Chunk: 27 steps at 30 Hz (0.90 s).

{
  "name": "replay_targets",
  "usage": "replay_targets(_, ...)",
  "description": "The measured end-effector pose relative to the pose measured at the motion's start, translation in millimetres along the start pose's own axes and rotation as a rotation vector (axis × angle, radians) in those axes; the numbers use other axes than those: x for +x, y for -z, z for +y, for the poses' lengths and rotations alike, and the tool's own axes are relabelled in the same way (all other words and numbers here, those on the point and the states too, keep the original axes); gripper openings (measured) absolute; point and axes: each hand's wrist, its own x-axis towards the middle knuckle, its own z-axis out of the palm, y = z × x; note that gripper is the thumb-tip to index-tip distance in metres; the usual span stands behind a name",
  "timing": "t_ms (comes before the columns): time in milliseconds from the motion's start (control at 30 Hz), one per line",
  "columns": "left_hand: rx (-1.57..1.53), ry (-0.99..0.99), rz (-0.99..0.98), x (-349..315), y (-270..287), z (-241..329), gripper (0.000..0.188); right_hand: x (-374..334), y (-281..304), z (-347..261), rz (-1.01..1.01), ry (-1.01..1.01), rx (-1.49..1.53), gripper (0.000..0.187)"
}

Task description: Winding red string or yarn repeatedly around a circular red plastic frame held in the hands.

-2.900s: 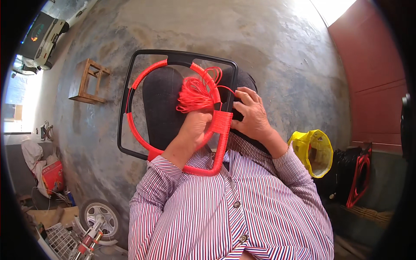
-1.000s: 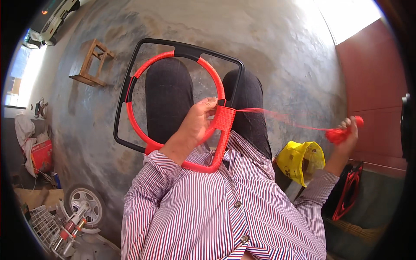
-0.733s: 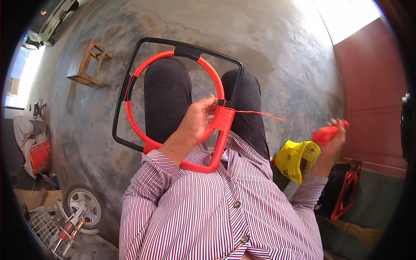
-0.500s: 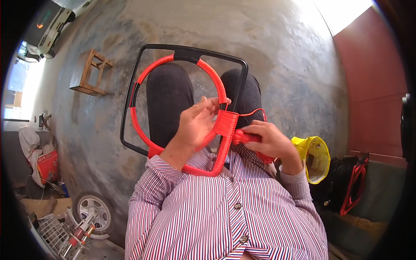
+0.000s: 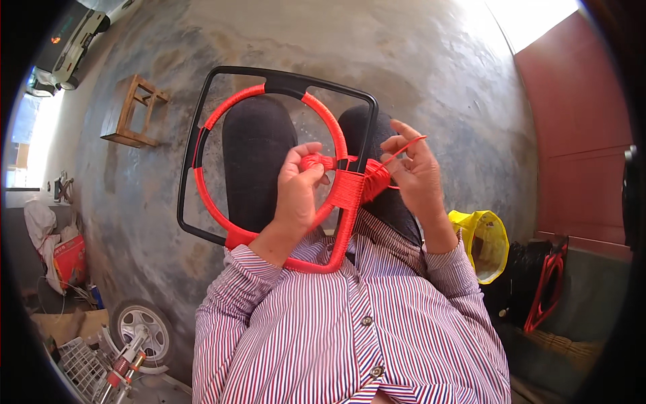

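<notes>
Across my thighs rests a black frame (image 5: pixel 180 185), squarish with rounded corners, with a ring inside it. Red cord (image 5: pixel 347 190) is wound tightly round much of the ring and the near right corner; short black stretches show between windings. Inside the ring, my left hand (image 5: pixel 299 185) pinches one end of a red cord bundle (image 5: pixel 374 178), which passes through the gap at the frame's right bar. My right hand (image 5: pixel 418 176) is just outside that bar, fingers bent, with a thin red strand (image 5: pixel 404 149) caught between thumb and fingers.
A wooden stool (image 5: pixel 133 111) lies on the concrete floor at the far left. To the right stands a yellow bag (image 5: pixel 490 248) beside more black and red frames (image 5: pixel 545 293). A wheel (image 5: pixel 142 333) and a wire basket (image 5: pixel 82 363) are at the near left.
The red cord bundle has moved from my right hand to my left, now through the gap in the frame. My right hand has risen with a strand. The frame has shifted slightly left.
</notes>
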Motion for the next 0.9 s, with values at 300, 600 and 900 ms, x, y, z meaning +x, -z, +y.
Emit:
replay_targets(300,0.417,-0.618,-0.187,-14,-6,-3,0.044,15,-45,-1,-0.164,0.450,-0.313,0.042)
replay_targets(600,0.164,-0.141,-0.012,-6,1,-5,0.035,0,46,-22,-0.284,0.062,-0.561,0.008)
replay_targets(900,-0.101,0.282,-0.137,3,-7,3,0.039,-15,176,36,0.292,-0.132,0.929,0.017)
